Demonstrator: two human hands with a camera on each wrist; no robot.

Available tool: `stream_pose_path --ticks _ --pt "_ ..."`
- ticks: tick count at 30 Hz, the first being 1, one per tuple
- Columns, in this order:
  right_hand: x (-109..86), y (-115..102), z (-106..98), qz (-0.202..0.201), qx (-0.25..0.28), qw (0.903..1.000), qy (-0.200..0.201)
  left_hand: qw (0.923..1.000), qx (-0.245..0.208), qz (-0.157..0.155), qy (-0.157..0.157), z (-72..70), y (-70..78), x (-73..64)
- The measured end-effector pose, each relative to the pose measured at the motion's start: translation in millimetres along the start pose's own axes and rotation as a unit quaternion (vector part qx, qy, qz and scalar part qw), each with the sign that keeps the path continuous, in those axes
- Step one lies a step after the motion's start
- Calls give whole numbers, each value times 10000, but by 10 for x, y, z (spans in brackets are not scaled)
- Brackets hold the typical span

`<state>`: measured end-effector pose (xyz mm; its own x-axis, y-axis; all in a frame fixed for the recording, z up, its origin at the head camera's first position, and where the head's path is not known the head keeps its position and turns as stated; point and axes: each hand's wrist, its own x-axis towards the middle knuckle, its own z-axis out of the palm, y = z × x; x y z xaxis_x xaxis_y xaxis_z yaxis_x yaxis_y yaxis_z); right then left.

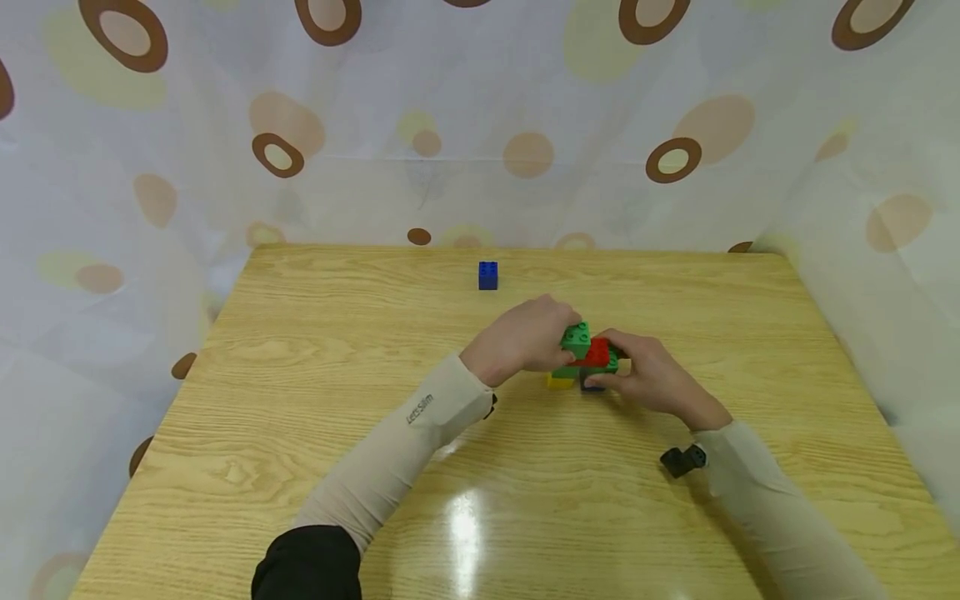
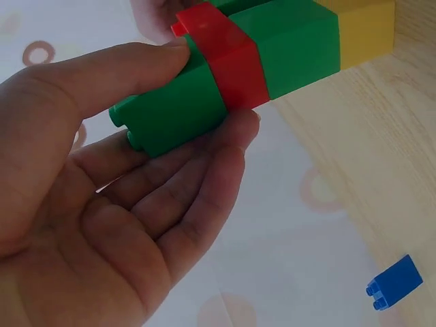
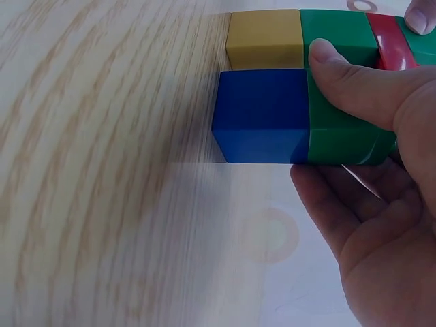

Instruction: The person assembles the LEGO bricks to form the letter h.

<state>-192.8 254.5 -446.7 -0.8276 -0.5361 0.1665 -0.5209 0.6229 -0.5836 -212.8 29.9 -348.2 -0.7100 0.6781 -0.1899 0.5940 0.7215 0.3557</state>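
Observation:
My left hand (image 1: 528, 337) pinches a green toy building brick (image 2: 180, 109) between thumb and fingers. It sits on a thinner red brick (image 2: 228, 58), which lies on another green brick (image 2: 300, 48) over a yellow brick (image 3: 264, 37). Close alongside, a blue brick (image 3: 261, 112) carries a further green brick (image 3: 344, 136). Around that green brick, my right hand (image 1: 652, 375) holds with its thumb on one face and its fingers on the opposite side. Whether the red brick is joined to both columns is partly hidden by the hands.
A loose blue brick (image 1: 488, 276) stands upright near the back edge of the wooden table (image 1: 337, 317). Behind the table hangs a white sheet (image 1: 480, 200) patterned with brown and yellow spots; it continues along both sides.

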Motion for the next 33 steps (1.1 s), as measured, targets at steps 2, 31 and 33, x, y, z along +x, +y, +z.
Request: stream_pose_path --ticks 2,31,33 --pt "0 7 5 9 34 10000 22 9999 -97 46 33 9 -20 4" --pt "10 -17 18 423 41 9990 -140 9949 -907 215 396 123 -767 -65" --pt "9 -12 21 414 48 9990 -134 9952 -820 84 529 61 -841 -63"
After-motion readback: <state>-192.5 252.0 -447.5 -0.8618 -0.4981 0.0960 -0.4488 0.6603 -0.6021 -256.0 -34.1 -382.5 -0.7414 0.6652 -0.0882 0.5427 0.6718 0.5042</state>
